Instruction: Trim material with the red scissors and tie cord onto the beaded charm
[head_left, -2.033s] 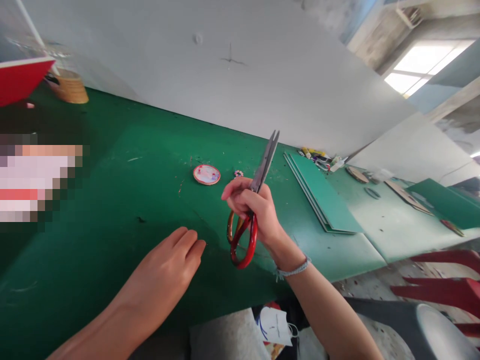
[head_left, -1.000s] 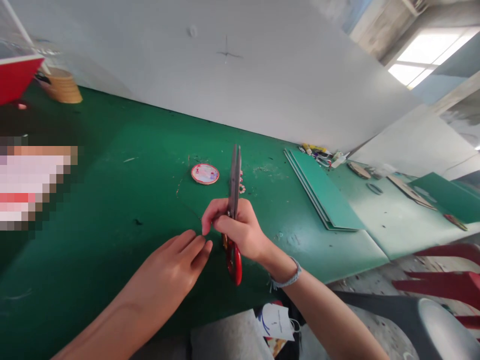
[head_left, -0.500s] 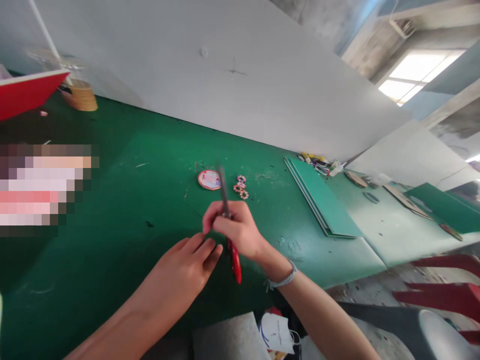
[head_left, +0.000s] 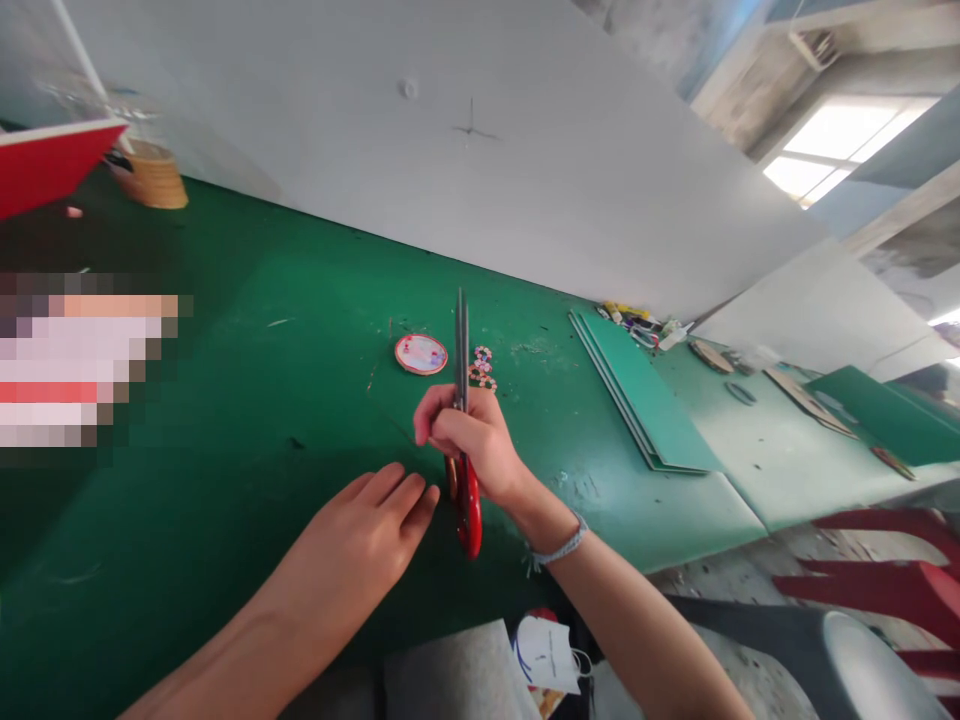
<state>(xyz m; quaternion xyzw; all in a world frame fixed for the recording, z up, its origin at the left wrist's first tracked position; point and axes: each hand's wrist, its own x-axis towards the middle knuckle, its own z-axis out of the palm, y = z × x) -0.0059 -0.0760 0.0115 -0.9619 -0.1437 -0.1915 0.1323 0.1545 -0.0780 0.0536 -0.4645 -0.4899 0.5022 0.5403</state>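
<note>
My right hand (head_left: 471, 440) is closed around a pair of red-handled scissors (head_left: 462, 420), with the closed blades pointing up and away from me. My left hand (head_left: 360, 545) lies flat on the green table (head_left: 225, 420), fingers together and stretched out, its fingertips close to the scissor handles. A thin dark thread runs across the table just beyond my hands. A small round pink-and-white disc (head_left: 421, 354) and a little cluster of beads (head_left: 481, 368) lie on the table past the scissor tips.
A stack of green sheets (head_left: 645, 390) lies to the right, with small tools and card pieces beyond it. A woven basket (head_left: 154, 175) and a red board (head_left: 45, 165) sit far left. Red plastic furniture (head_left: 892, 570) stands off the table's right edge.
The scissors swung from tilted right to upright, and their handles closed. My right hand came in close to my left, which stayed flat on the table.
</note>
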